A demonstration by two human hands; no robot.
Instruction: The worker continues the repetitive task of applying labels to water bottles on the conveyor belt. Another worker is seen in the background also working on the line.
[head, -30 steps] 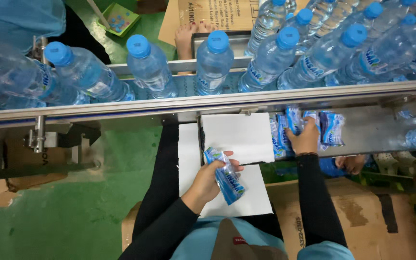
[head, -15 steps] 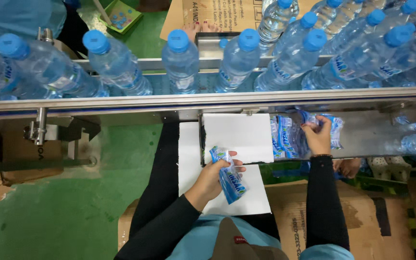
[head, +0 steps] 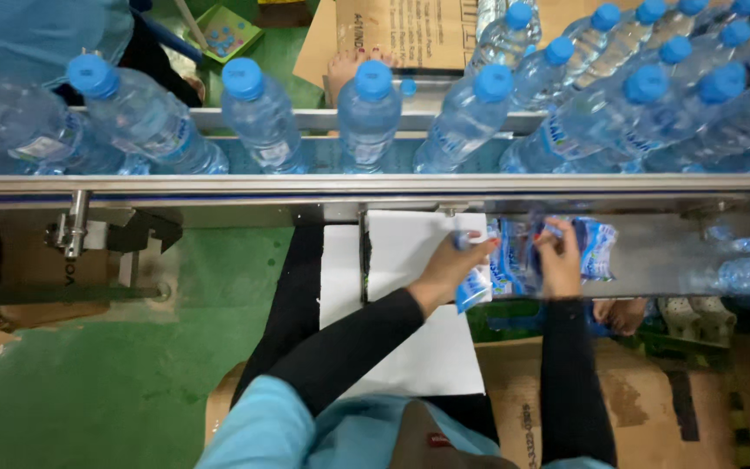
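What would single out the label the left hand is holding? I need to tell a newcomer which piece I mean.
Start at the long metal rail that runs across the picture below the row of blue-capped bottles. Beneath it, a white sheet lies on the person's lap. At its upper right edge the left hand pinches a small blue and white label, a single piece held apart from the pile of labels at the right hand.

Blue-and-white label sleeve (head: 474, 287) pinched in the left hand (head: 451, 267), right hand (head: 559, 260) on the label stack (head: 596, 247); brown cardboard box (head: 410, 30) up top.
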